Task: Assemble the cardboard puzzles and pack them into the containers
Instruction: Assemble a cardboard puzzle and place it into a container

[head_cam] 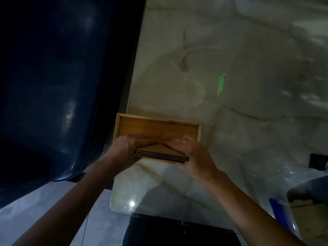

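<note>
Both hands (160, 151) grip stacked corrugated cardboard pieces (160, 154) over a wooden tray (122, 125).

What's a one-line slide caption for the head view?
Both hands, left and right, hold a stack of cardboard pieces over a wooden tray on the marble table.

A dim indoor room, probably a home, though that is uncertain. A glossy marble-patterned table (230, 103) fills the view from 12 to 4 o'clock, a pale tiled floor (26, 215) shows at 7 o'clock, and a dark glossy surface (53, 86) rises at 10 o'clock.
</note>
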